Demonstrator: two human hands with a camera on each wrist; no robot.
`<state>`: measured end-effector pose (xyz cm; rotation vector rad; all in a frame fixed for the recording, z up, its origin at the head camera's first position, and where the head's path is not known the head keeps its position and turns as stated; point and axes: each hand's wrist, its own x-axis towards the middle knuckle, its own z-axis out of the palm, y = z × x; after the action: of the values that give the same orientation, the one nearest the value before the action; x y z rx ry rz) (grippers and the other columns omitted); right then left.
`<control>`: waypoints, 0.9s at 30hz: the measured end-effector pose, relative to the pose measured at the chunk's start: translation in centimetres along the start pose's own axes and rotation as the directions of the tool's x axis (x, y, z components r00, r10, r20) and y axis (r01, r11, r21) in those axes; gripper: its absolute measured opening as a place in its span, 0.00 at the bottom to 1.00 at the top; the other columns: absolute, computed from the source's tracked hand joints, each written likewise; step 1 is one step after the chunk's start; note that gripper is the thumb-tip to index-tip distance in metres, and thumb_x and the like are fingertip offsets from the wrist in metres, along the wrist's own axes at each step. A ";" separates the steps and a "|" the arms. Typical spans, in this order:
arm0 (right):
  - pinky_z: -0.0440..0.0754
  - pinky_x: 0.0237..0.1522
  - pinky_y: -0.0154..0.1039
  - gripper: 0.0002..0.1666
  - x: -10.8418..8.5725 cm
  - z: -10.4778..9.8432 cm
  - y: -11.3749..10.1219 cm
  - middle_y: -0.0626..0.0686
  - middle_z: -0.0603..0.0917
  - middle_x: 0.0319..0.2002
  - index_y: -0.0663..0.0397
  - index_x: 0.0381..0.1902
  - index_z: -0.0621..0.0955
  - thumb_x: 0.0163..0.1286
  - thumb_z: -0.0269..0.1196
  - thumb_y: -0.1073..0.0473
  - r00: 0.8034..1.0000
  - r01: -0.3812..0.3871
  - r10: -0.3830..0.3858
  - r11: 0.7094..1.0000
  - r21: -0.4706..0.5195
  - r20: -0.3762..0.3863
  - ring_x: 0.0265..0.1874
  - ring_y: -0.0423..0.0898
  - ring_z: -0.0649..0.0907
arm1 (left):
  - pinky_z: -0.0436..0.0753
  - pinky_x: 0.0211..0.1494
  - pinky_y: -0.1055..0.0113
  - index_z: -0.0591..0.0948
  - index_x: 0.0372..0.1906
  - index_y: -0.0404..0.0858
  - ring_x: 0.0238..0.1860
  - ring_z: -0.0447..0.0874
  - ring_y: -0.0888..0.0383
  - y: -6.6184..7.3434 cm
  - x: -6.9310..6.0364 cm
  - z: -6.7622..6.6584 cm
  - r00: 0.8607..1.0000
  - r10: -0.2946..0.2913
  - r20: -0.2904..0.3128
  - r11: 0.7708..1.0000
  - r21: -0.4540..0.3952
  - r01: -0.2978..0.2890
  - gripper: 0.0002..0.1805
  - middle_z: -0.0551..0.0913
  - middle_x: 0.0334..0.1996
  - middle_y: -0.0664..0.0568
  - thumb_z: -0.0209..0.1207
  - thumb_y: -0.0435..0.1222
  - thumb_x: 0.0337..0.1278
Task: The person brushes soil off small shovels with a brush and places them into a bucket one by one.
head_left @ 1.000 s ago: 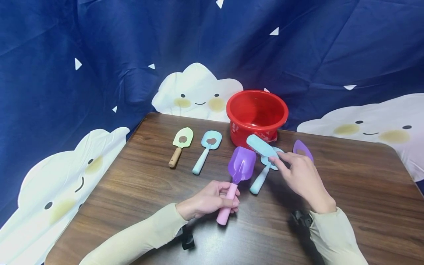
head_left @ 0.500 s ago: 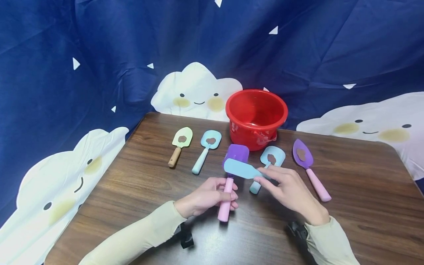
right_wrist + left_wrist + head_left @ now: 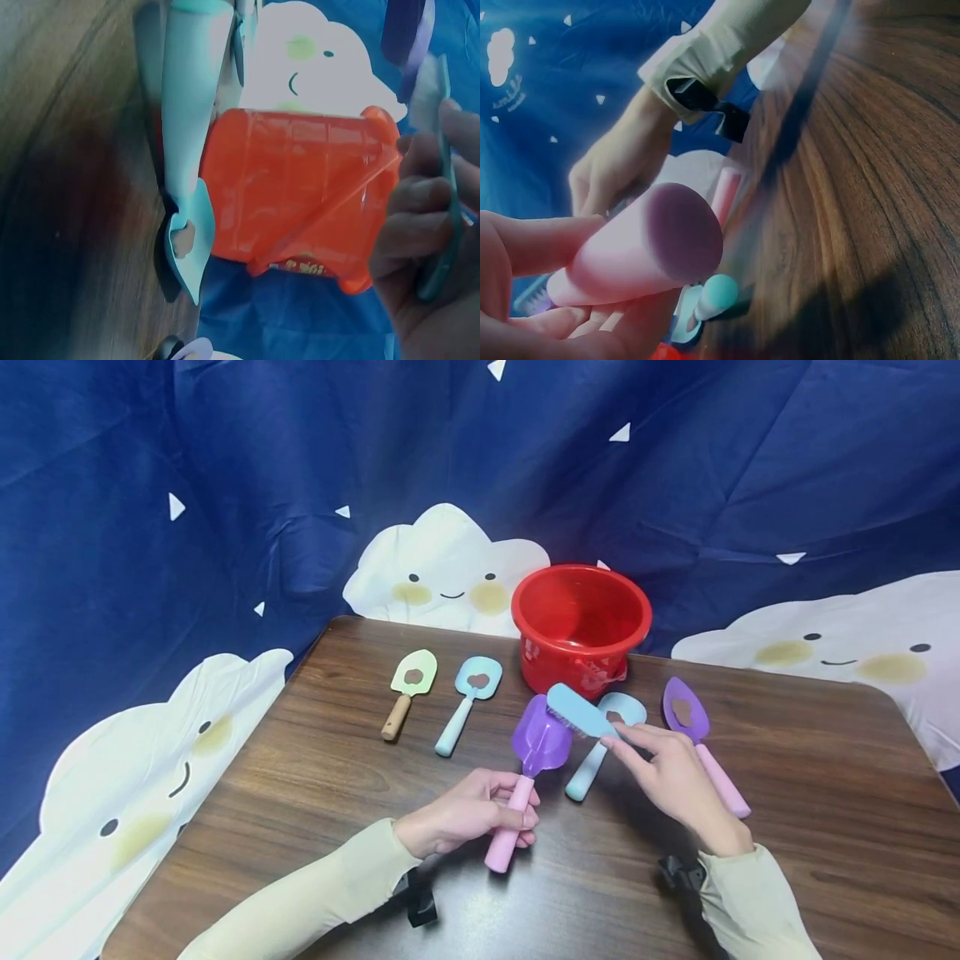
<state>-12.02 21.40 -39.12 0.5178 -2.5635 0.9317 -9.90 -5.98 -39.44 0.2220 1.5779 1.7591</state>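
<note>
My left hand (image 3: 472, 814) grips the pink handle of a toy shovel with a purple scoop (image 3: 538, 743), lifted off the table. In the left wrist view the butt of its pink handle (image 3: 645, 240) fills the middle. A light blue brush (image 3: 576, 708) is pinched between the thumb and fingers of my right hand (image 3: 675, 781). Its bristles point down over the right edge of the purple scoop; whether they touch it I cannot tell. The right wrist view shows the white bristles (image 3: 425, 94) close beside the purple scoop (image 3: 405, 37).
A red bucket (image 3: 577, 647) stands at the table's back edge. Around it lie shovels with brown patches: a green one with a wooden handle (image 3: 397, 717), a blue one (image 3: 454, 727), another blue one (image 3: 587, 772) partly behind the brush, and a purple one with pink handle (image 3: 722, 781).
The brush first swung left and down over the purple scoop, then back up and right, its bristles now showing. The left hand keeps hold of the shovel, which has tilted slightly.
</note>
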 end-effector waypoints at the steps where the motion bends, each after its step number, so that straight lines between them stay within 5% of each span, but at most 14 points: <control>1: 0.66 0.49 0.09 0.23 0.1 -0.1 0.1 0.58 0.87 0.45 0.59 0.52 0.83 0.59 0.69 0.57 1.000 -0.011 0.011 1.000 -0.004 -0.008 0.45 0.53 0.86 | 0.88 0.43 0.57 0.73 0.48 0.21 0.28 0.85 0.56 0.0 0.0 0.0 1.000 -0.002 0.002 1.000 0.004 0.002 0.16 0.82 0.28 0.47 0.58 0.22 0.54; 9: 0.77 0.30 0.31 0.18 0.4 -0.7 0.2 0.56 0.88 0.32 0.60 0.47 0.85 0.60 0.69 0.57 0.998 -0.049 0.045 0.995 -0.086 -0.049 0.27 0.46 0.80 | 0.88 0.41 0.54 0.74 0.48 0.20 0.26 0.84 0.55 -0.1 0.0 0.1 1.000 0.002 -0.008 0.999 0.038 -0.002 0.16 0.82 0.28 0.45 0.58 0.22 0.53; 15: 0.80 0.37 0.47 0.20 0.6 -1.2 -0.1 0.59 0.88 0.35 0.63 0.48 0.84 0.60 0.68 0.57 0.998 -0.045 0.040 0.992 -0.115 -0.052 0.31 0.52 0.84 | 0.88 0.40 0.54 0.75 0.48 0.22 0.25 0.82 0.56 0.0 0.1 0.0 1.000 0.021 -0.016 0.997 0.076 -0.020 0.16 0.83 0.27 0.47 0.60 0.24 0.53; 20: 0.80 0.38 0.34 0.20 0.5 -1.6 -0.8 0.57 0.88 0.35 0.61 0.48 0.84 0.57 0.70 0.60 0.997 -0.004 -0.004 0.995 -0.101 -0.075 0.32 0.49 0.85 | 0.88 0.36 0.59 0.77 0.48 0.25 0.24 0.83 0.56 0.3 0.1 -0.2 0.999 0.039 -0.034 0.995 0.090 -0.036 0.15 0.82 0.26 0.48 0.60 0.24 0.52; 23: 0.77 0.40 0.24 0.22 0.2 -1.4 -1.6 0.52 0.88 0.35 0.57 0.48 0.85 0.53 0.73 0.61 0.992 0.097 -0.103 0.992 -0.074 -0.073 0.32 0.44 0.84 | 0.88 0.32 0.62 0.77 0.48 0.27 0.23 0.83 0.57 0.4 0.2 -0.3 0.998 0.042 -0.051 0.994 0.098 -0.037 0.15 0.82 0.26 0.47 0.60 0.24 0.53; 27: 0.81 0.39 0.27 0.20 -0.1 -1.0 -3.0 0.46 0.88 0.35 0.52 0.47 0.86 0.58 0.70 0.50 0.963 0.268 -0.270 0.961 -0.072 -0.023 0.31 0.40 0.85 | 0.87 0.28 0.65 0.78 0.49 0.28 0.22 0.82 0.59 0.5 0.4 -0.2 0.997 0.044 -0.068 0.993 0.113 -0.036 0.16 0.81 0.26 0.46 0.61 0.25 0.54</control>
<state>-10.37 19.91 -36.85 0.8006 -2.4078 0.7482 -10.49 -5.90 -39.14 0.2499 1.7360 1.7277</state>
